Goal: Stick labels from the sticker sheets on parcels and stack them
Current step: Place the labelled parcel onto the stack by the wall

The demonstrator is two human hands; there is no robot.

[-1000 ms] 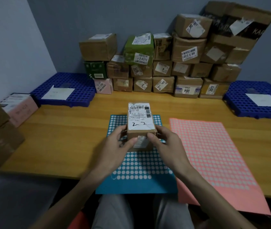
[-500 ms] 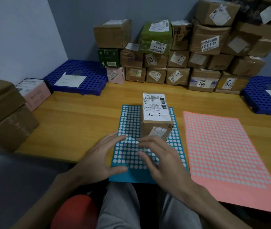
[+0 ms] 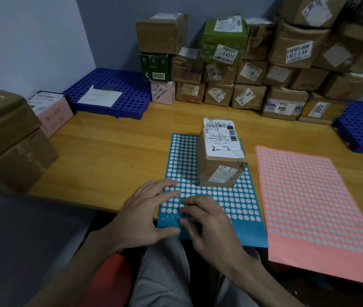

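Nearest, grey trousers show below the near edge of the wooden table. Just above them the left hand lies flat, fingers straight and spread, on the left border of the blue sticker sheet, holding nothing. Beside it the right hand has its fingers bent down, with the tips on the white dots in the sheet's near left corner. They are blurred, so I cannot tell whether they pinch a sticker or only touch the sheet.

The blue sticker sheet hangs a little over the table's near edge. On its far part, towards the right, stands the parcel: a brown box, free of both hands, with a white shipping label on top marked "2-2" by hand and a smaller label on its near face. Just to the right lies the pink sticker sheet, flat and apart from the blue one.

At the left edge sit two stacked brown boxes and, behind them, a pink box. Farther back a blue tray carries a white paper; a second blue tray lies at the far right. Against the wall rises the stack of parcels, most showing white labels.
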